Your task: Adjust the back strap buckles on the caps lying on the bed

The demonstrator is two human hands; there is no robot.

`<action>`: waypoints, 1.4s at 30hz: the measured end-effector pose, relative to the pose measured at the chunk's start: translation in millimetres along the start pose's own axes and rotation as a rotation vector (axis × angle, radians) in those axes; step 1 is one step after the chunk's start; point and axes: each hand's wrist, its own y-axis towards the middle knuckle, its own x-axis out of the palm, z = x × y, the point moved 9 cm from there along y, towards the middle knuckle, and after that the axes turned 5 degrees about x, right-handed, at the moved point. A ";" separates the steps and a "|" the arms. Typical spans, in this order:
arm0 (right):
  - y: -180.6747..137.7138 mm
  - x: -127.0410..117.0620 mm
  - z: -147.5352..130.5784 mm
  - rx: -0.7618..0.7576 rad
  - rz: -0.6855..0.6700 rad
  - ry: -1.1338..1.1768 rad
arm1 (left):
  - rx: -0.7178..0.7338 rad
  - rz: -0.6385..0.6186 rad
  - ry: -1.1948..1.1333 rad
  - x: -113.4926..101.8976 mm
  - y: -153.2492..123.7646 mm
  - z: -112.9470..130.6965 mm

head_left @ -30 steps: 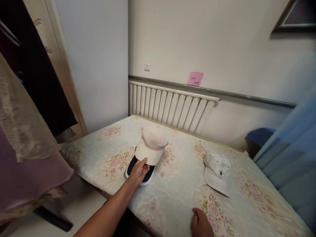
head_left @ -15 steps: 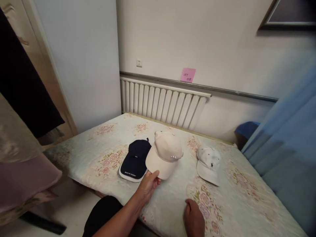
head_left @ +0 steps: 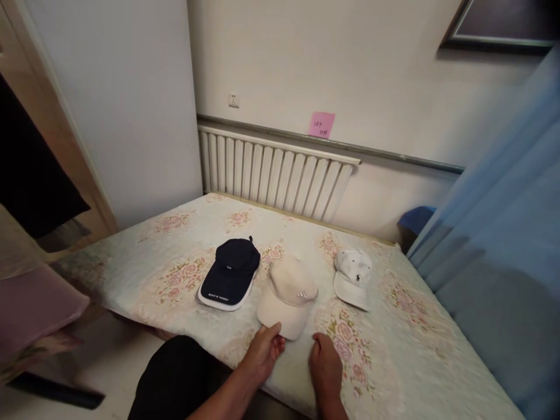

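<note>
My left hand pinches the front brim of a cream baseball cap, thumb on top. The cap sits low over the bed, its brim toward me and a small metallic mark on its side. To the right of that brim, my right hand is curled closed, with nothing seen in it. Left of the cream cap lies a navy baseball cap with a white brim edge and white lettering. A white baseball cap with a small dark emblem rests farther right.
The caps are on a bed with a floral cover. Behind it are a radiator and a pink note on the wall. A blue curtain hangs at the right, and clothes hang at the left.
My left hand has brought the cream cap down and toward me, apart from the navy cap it overlapped. My right hand is now closer to the cream cap. The view has shifted slightly.
</note>
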 end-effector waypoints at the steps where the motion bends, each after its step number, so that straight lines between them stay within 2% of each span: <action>1: 0.1 0.2 0.2 -0.001 -0.001 -0.001 | -0.016 0.013 0.003 -3.9 0.0 -4.9; 6: -0.4 0.6 1.2 0.004 -0.005 0.002 | -0.089 0.021 0.015 -15.7 -3.0 -20.1; 10: -0.6 0.1 1.1 0.017 -0.011 0.008 | -0.148 0.026 0.061 -25.2 -7.5 -18.7; 13: -0.1 -0.7 -0.3 0.015 -0.013 0.010 | -0.130 0.089 0.158 -39.0 -7.7 -3.5; 17: 0.8 -1.3 -0.4 0.026 -0.010 -0.007 | -0.031 0.191 0.371 -52.9 -2.0 29.2; 20: 1.1 -1.9 -0.3 0.039 -0.004 -0.014 | 0.014 0.232 0.475 -54.9 5.4 46.9; 24: 0.8 -0.9 -1.5 0.047 -0.023 -0.005 | 0.003 0.201 0.437 -51.8 17.3 54.3; 29: 0.7 2.9 -0.4 0.053 -0.042 -0.011 | -0.137 0.090 0.306 -47.9 29.2 43.7; 33: 1.5 4.1 0.3 0.055 -0.034 -0.009 | -0.192 0.070 0.154 -44.6 31.4 28.6; 39: 1.3 2.3 -3.8 0.053 -0.048 0.021 | -0.298 0.011 0.050 -25.5 9.4 -5.0; 42: 1.7 -0.2 -3.1 0.077 -0.042 0.071 | -0.308 -0.004 0.001 -16.9 1.4 -10.8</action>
